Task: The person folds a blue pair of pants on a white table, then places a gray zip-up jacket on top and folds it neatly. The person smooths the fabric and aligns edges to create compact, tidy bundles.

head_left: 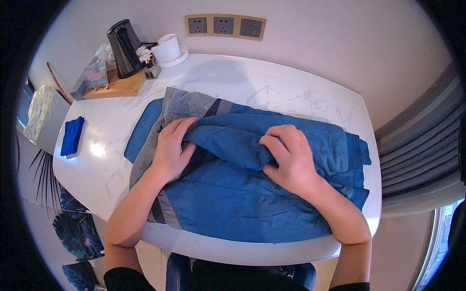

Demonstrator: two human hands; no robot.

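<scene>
A large blue cloth (242, 203) with grey and dark stripes at one end lies spread over the near half of a white marble-look table (272, 82). A thick fold of it runs across the middle. My left hand (171, 151) lies on the grey end and grips the left end of the fold. My right hand (290, 159) presses down on the fold farther right, its fingers curled into the fabric. Both forearms come in from the lower edge.
A small folded blue cloth (72, 136) lies near the table's left edge. At the back left stand a wooden tray (116, 86), a black kettle (124, 47), a white cup on a saucer (168, 49) and a small flower vase (148, 62). Wall sockets (224, 25) sit above.
</scene>
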